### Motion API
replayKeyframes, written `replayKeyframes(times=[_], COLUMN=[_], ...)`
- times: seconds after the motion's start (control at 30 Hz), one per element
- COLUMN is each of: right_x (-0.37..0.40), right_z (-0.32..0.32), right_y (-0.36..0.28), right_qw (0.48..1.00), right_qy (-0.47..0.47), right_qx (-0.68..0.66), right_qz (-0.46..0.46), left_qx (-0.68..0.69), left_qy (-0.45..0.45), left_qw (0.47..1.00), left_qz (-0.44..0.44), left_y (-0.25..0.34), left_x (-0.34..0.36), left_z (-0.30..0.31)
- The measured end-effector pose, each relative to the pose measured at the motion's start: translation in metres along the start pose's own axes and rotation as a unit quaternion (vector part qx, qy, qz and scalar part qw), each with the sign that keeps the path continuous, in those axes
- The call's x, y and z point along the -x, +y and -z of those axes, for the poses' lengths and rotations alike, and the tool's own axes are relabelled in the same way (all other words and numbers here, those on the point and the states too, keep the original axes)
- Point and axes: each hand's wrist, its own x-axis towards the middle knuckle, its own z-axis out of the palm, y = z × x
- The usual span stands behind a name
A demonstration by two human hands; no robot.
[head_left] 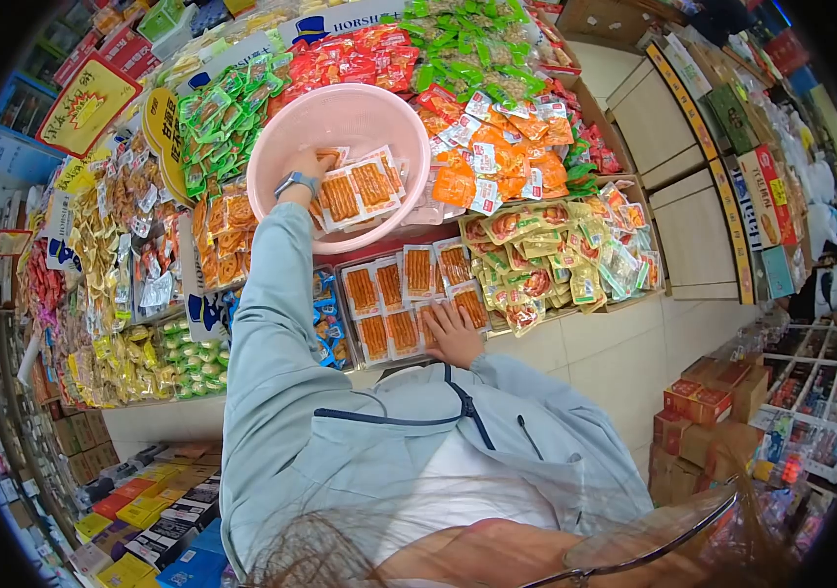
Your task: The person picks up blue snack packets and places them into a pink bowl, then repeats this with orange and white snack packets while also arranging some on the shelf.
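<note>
A pink plastic basin [409, 147] rests on the snack display, with several flat clear-and-white packets of orange-brown snack sticks [374, 184] inside. My left hand [307, 169], wearing a watch, reaches into the basin; its fingers are bent at the edge of a snack packet [338, 154] and partly hidden. Below the basin, matching packets stand in rows in a display tray [350, 338]. My right hand [454, 335] lies on the lower right packets of those rows, fingers spread, holding nothing.
Orange packets [502, 157] and gold-green packets [536, 255] are piled to the right. Red packets [365, 64] and green packets [227, 113] lie behind. A yellow sign [90, 103] stands at left. Cardboard boxes [708, 402] are stacked on the floor at right.
</note>
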Motion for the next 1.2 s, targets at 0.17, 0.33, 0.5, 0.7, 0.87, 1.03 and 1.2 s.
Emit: replayKeyframes(times=[0.17, 0.33, 0.5, 0.7, 0.87, 1.03, 1.2], right_x=[-0.002, -0.003, -0.001, 0.0, -0.002, -0.003, -0.001], right_z=[-0.003, -0.005, -0.021, -0.001, 0.005, 0.007, 0.001], right_y=[0.002, 0.002, 0.004, -0.002, -0.005, -0.005, -0.003], right_qw=[1.0, 1.0, 1.0, 1.0, 0.999, 0.999, 1.0], right_qy=[-0.007, 0.001, 0.014, -0.001, -0.026, -0.035, -0.019], right_qx=[-0.016, -0.009, 0.027, 0.003, -0.019, -0.013, 0.008], right_qz=[0.001, -0.001, 0.002, -0.009, -0.021, -0.022, -0.012], left_qx=[-0.053, 0.04, 0.077, -0.057, -0.065, -0.064, 0.006], left_qy=[0.089, 0.287, -0.037, -0.059, -0.059, -0.04, 0.066], left_qw=[0.993, 0.923, 0.915, 0.944, 0.95, 0.961, 0.949], left_qz=[-0.061, -0.254, -0.395, -0.321, -0.3, -0.267, -0.308], left_y=[-0.021, 0.065, 0.085, 0.062, 0.061, 0.035, 0.044], left_x=[-0.008, 0.116, 0.227, 0.188, 0.2, 0.211, 0.232], left_z=[-0.014, 0.018, -0.126, -0.186, -0.184, -0.168, -0.099])
